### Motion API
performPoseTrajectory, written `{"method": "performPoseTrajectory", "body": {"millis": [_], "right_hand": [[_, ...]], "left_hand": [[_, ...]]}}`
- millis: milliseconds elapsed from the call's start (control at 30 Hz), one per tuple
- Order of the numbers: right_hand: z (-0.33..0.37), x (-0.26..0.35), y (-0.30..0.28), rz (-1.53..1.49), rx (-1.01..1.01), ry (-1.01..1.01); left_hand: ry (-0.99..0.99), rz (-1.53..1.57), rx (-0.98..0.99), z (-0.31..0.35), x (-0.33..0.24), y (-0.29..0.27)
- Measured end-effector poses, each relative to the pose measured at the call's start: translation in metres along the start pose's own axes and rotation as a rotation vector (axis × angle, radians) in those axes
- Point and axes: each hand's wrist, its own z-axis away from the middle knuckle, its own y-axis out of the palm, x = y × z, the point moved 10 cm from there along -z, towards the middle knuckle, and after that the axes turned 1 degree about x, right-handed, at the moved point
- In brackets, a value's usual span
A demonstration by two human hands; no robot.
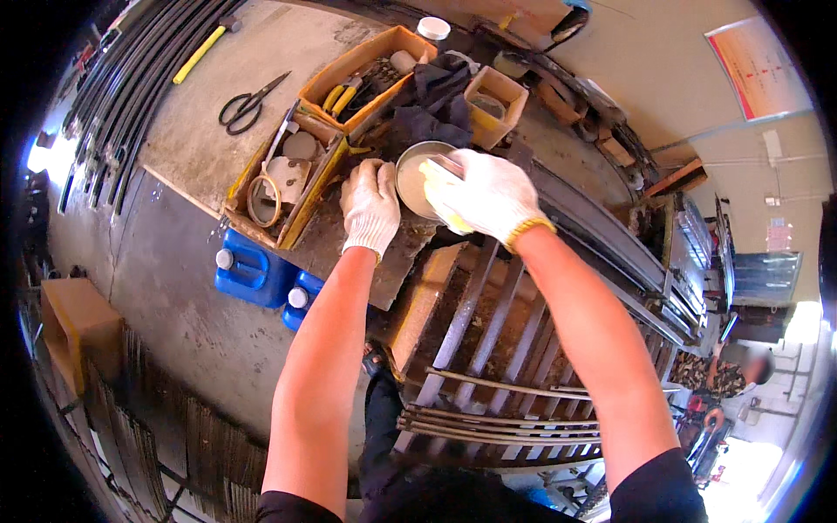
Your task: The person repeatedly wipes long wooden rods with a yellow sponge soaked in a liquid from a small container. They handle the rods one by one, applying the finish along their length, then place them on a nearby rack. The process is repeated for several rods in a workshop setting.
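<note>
Both my hands wear white knit gloves. A round, shallow metal tin point(417, 185) with a beige inside lies between them on the worn bench. My left hand point(370, 202) rests close against the tin's left side. Its fingers are bent and pressed together, and their tips are hidden. Over the right part of the tin is my right hand point(488, 193), its fingers closed round something with a dark, metallic-looking edge. Most of that thing is covered by the glove. Beyond the tin, a dark cloth point(440, 94) lies crumpled beside a small wooden box point(495, 106).
A wooden box of tools point(422, 45) and another box point(298, 228) with a tape ring stand left of the cloth. Scissors point(248, 106) and a yellow-handled hammer point(199, 55) lie farther left. Blue jugs point(253, 268) stand below. A slatted metal rack point(488, 336) is right; another person point(728, 376) is far right.
</note>
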Motion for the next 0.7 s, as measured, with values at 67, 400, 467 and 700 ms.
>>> {"method": "performPoseTrajectory", "body": {"millis": [67, 400, 467, 700], "right_hand": [[0.012, -0.004, -0.009, 0.032, -0.007, -0.131], [0.002, -0.005, 0.003, 0.046, -0.089, -0.051], [0.019, -0.004, -0.006, 0.058, -0.042, -0.095], [-0.009, 0.005, -0.009, -0.047, -0.267, -0.08]], "left_hand": [[-0.034, -0.002, -0.008, 0.0, 0.0, 0.004], [0.025, 0.051, 0.005, 0.0, -0.007, 0.004], [0.025, 0.032, -0.02, 0.002, -0.004, 0.002], [0.045, 0.04, 0.0, 0.001, -0.005, 0.003]]}}
